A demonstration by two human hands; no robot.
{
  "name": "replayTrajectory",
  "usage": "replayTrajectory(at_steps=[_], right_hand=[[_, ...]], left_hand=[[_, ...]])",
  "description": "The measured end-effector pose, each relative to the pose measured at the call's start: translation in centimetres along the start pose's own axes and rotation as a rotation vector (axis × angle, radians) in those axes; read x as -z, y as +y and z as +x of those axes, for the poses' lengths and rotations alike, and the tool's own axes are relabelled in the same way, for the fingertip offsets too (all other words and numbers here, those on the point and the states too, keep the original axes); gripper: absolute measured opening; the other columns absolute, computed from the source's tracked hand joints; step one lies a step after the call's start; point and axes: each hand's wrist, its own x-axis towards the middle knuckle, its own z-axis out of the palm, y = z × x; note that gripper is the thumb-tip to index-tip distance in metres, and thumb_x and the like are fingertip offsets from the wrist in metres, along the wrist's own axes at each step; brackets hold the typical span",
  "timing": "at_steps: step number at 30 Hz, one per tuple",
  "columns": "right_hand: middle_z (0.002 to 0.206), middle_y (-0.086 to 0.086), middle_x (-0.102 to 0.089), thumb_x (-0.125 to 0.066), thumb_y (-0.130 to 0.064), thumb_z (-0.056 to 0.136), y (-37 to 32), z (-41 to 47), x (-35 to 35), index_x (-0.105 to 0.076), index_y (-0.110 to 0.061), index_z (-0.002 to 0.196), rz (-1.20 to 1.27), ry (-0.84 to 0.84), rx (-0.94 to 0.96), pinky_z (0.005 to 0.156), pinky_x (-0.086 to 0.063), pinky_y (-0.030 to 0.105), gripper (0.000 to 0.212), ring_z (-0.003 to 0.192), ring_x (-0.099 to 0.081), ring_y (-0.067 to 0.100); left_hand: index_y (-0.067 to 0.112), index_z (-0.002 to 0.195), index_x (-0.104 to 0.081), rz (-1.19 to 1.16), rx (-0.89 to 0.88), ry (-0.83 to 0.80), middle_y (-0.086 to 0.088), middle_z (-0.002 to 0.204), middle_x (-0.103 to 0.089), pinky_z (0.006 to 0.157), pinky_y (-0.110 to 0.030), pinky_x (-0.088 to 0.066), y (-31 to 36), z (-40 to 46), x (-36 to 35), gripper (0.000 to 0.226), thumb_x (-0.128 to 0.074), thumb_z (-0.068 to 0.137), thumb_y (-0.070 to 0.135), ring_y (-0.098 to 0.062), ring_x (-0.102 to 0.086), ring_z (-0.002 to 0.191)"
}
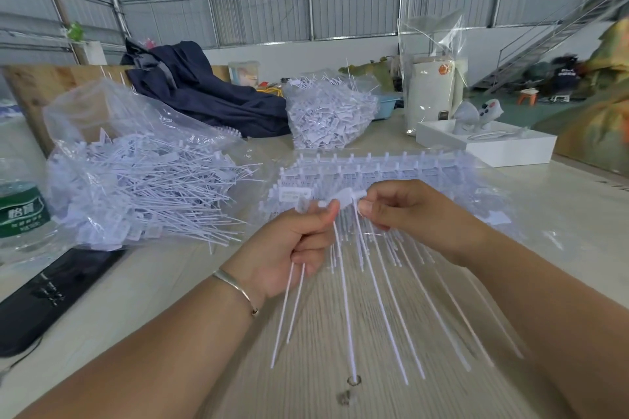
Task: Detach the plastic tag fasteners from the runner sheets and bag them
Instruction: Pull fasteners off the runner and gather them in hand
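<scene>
Runner sheets (pixel 384 170) of white plastic tag fasteners lie at frame centre on the tabletop (pixel 340 333), tails fanning toward the viewer. Left hand (pixel 292 248) has its grip curled round several loose fasteners (pixel 289 303); right hand (pixel 398 207) pinches one fastener head (pixel 350 196). At left, an open clear bag (pixel 129 180) holds detached fasteners.

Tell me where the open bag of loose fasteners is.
Head view, left: the open bag lies on the table, between the water bottle and the left hand.
</scene>
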Motion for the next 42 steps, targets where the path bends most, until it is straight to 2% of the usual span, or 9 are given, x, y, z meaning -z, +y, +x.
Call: replayTrajectory(at_steps=[3,6,9,12,18,24,28,33,42], right_hand=[[0.066,0.005,-0.05,-0.061,-0.046,0.08,-0.2,0.0,-0.7,-0.066,-0.007,0.084,0.087,-0.076,0.014,0.068,-0.038,0.017,0.04,0.067,-0.045,0.015],[0.064,0.005,-0.048,-0.062,-0.051,0.078,-0.5,0.1,-0.7,-0.068,-0.022,0.071,0.084,0.004,0.013,0.066,-0.037,0.017,0.03,0.063,-0.044,0.014],[0.065,0.008,-0.045,-0.064,-0.052,0.077,-0.1,0.2,-0.4,-0.066,-0.011,0.077,0.027,0.082,-0.011,0.065,-0.035,0.025,0.04,0.062,-0.041,0.016],[0.071,0.012,-0.046,-0.072,-0.034,0.082,0.2,0.2,0.0,-0.065,-0.01,0.08,0.048,0.095,-0.045,0.067,-0.032,0.032,0.025,0.067,-0.04,0.021],[0.07,0.006,-0.056,-0.075,-0.026,0.082,0.6,0.4,0.2,-0.067,-0.014,0.077,-0.024,0.092,-0.051,0.066,-0.038,0.027,0.016,0.066,-0.049,0.017],[0.07,0.0,-0.057,-0.07,-0.025,0.087,1.0,0.5,0.0,-0.066,-0.016,0.079,-0.254,0.085,-0.003,0.056,-0.035,0.014,0.013,0.059,-0.046,0.007],[0.064,-0.007,-0.051,-0.07,-0.028,0.088,1.3,0.5,0.1,-0.068,-0.019,0.08,-0.293,0.074,0.039,0.055,-0.034,0.012,0.012,0.053,-0.041,0.001],[0.066,-0.007,-0.051,-0.074,-0.028,0.084,1.2,0.4,0.2,-0.072,-0.019,0.088,-0.328,0.048,0.061,0.058,-0.035,0.011,0.01,0.055,-0.045,-0.001],[0.059,-0.003,-0.056,-0.075,-0.046,0.071,0.5,0.1,1.4,-0.067,-0.012,0.071,-0.126,0.047,-0.042,0.062,-0.04,0.02,0.035,0.057,-0.049,0.009]], left_hand=[[0.019,0.064,-0.072,0.014,0.016,-0.104,0.013,0.048,-0.029,0.033,-0.012,-0.014,-0.2,-0.1,-0.5,0.023,-0.061,0.084,0.022,-0.003,-0.022,0.034],[0.019,0.074,-0.057,-0.116,0.002,-0.053,0.008,0.059,-0.041,0.031,-0.012,-0.017,0.0,0.4,-0.3,0.017,-0.073,0.077,0.017,-0.001,-0.026,0.04],[0.014,0.08,-0.053,-0.146,-0.015,0.043,0.0,0.071,-0.057,0.032,-0.012,-0.014,0.0,0.6,0.1,0.013,-0.065,0.081,0.019,-0.002,-0.031,0.044],[0.018,0.076,-0.044,-0.104,-0.043,0.126,0.006,0.054,-0.042,0.03,-0.013,-0.014,0.1,0.9,0.5,0.018,-0.06,0.083,0.023,-0.003,-0.027,0.038],[0.018,0.063,-0.056,0.093,-0.13,0.275,0.004,0.062,-0.018,0.032,-0.015,-0.016,0.2,1.0,1.3,0.02,-0.074,0.07,0.018,-0.005,-0.018,0.041],[0.018,0.074,-0.052,0.237,-0.081,0.323,0.003,0.061,-0.046,0.032,-0.015,-0.022,-0.3,0.9,0.8,0.029,-0.063,0.09,0.039,-0.005,-0.03,0.041],[0.02,0.069,-0.052,0.352,-0.088,0.315,0.006,0.053,-0.033,0.034,-0.017,-0.02,-0.4,0.7,0.3,0.036,-0.06,0.091,0.047,-0.008,-0.022,0.04],[0.025,0.059,-0.058,0.373,-0.096,0.322,0.008,0.052,-0.028,0.035,-0.018,-0.018,-0.4,0.5,0.4,0.029,-0.076,0.081,0.029,-0.008,-0.021,0.041],[0.02,0.075,-0.048,-0.029,-0.01,0.055,0.01,0.049,-0.024,0.03,-0.013,-0.018,0.2,0.2,0.2,0.021,-0.067,0.078,0.028,-0.002,-0.02,0.034]])
